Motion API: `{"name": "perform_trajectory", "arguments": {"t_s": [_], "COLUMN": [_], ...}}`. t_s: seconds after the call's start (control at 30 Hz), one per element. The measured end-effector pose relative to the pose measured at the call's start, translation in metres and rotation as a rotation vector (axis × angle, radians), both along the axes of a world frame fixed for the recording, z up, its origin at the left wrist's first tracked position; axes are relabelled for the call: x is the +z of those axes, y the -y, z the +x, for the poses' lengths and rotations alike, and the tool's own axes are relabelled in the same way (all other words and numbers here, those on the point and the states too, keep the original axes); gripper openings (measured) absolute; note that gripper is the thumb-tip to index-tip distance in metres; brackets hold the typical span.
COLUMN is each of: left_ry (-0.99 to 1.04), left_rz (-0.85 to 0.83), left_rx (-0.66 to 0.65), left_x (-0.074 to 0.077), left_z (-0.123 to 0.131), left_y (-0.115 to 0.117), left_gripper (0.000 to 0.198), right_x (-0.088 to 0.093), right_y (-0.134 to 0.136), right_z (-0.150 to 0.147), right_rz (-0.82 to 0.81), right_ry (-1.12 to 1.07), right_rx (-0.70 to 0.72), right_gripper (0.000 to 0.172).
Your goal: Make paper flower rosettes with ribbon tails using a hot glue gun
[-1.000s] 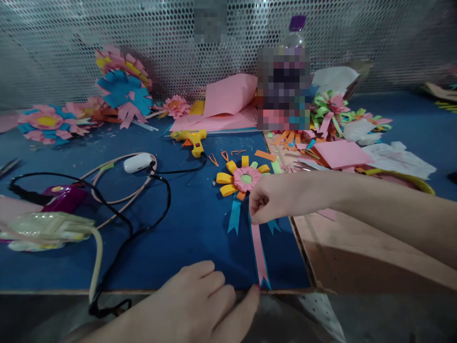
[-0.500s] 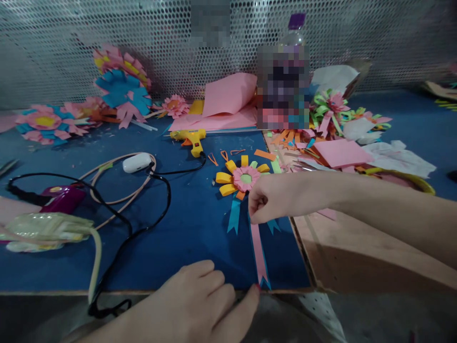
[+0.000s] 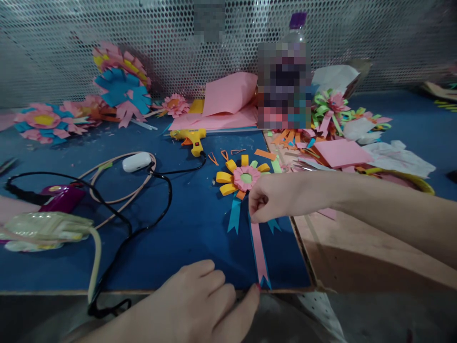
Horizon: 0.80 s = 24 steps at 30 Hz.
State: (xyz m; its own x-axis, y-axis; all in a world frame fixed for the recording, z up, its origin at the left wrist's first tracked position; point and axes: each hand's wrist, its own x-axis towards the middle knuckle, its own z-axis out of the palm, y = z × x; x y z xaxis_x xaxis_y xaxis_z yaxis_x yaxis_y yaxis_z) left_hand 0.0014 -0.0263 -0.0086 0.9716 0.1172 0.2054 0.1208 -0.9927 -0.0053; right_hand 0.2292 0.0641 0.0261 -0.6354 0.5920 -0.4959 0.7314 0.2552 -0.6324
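Note:
A paper flower (image 3: 243, 178) with yellow loop petals, a pink ruffled ring and a green middle lies on the blue mat (image 3: 185, 228). Blue ribbon tails and one long pink ribbon strip (image 3: 259, 255) hang down from it toward the near edge. My right hand (image 3: 276, 197) is closed, pinching the top of the pink strip just below the flower. My left hand (image 3: 200, 300) rests at the mat's near edge, fingers curled, thumb tip touching the strip's notched lower end.
A yellow glue gun (image 3: 191, 138) with a black cord (image 3: 143, 224) lies behind the flower. Finished paper flowers (image 3: 119, 85) lean on the mesh wall at back left. Pink paper sheets (image 3: 228, 102), a bottle (image 3: 291, 43) and paper scraps (image 3: 339, 143) crowd the back right.

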Motion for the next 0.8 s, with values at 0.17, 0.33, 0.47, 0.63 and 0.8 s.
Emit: {"name": "perform_trajectory", "arguments": {"t_s": [0.17,0.33,0.47,0.63,0.8], "left_ry": [0.023,-0.011,-0.044,-0.027,-0.017], "left_rz": [0.008,0.000,0.011,0.017,0.022], "left_rx": [0.005,0.011,0.011,0.015,0.012], "left_x": [-0.0024,-0.0027,-0.0021,-0.0031,-0.0013], "left_z": [-0.0002,-0.0006,-0.0015,-0.0016,-0.0011], "left_y": [0.0004,-0.0001,-0.0001,0.0004,0.0011], "left_gripper": [0.035,0.038,0.040,0.039,0.037], "right_x": [-0.0008,-0.0023,-0.0025,-0.0033,-0.0030], "right_y": [-0.0010,-0.0012,0.0001,0.0001,-0.0008], "right_z": [-0.0012,0.0005,0.0007,0.0009,0.0011], "right_rz": [0.010,0.023,0.028,0.039,0.045], "right_ry": [-0.005,-0.010,0.000,-0.010,-0.001], "right_rx": [0.003,0.019,0.000,0.002,0.001], "right_gripper": [0.016,0.016,0.015,0.015,0.014]}}
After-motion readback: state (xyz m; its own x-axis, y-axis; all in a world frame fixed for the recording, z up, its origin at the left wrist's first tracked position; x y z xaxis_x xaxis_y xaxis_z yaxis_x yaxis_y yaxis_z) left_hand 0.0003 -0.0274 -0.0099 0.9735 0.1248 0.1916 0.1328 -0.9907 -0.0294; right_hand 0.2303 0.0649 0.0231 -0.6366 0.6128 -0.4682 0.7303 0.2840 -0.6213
